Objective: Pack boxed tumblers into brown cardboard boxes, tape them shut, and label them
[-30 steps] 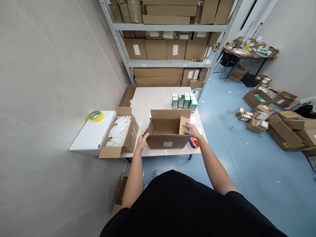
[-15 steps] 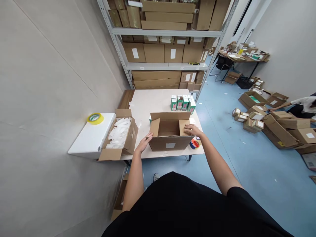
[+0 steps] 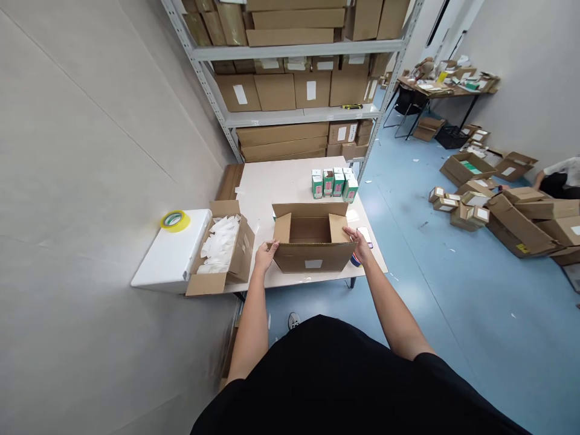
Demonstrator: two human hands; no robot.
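- While a yellow tape roll (image 3: 174, 220) lies on a white case (image 3: 167, 257) at far left, an open carton (image 3: 240, 257) of crumpled white material (image 3: 221, 241) stands just beside it.
- The left hand (image 3: 264, 256) is clamped on the box (image 3: 294, 260) at its near left corner, thumb on the upper edge.
- At center, the box sits open near the front edge of the table (image 3: 272, 181), its far flap (image 3: 310, 209) raised, its two side flaps slanting inward and a white label (image 3: 313, 264) on its near face.
- Behind it, green-and-white packs (image 3: 338, 185) stand clustered, with a rack (image 3: 290, 118) of cartons beyond the table.
- The right hand (image 3: 360, 246) touches the box at its near right corner, fingers toward the side flap; whether it grips cannot be told.
- A blue-and-red item (image 3: 356, 260) shows, partly hidden, just below that hand.
- At far right, a co-worker (image 3: 559, 178) is partly in view behind cardboard boxes (image 3: 525, 226) on the blue floor (image 3: 417, 211).
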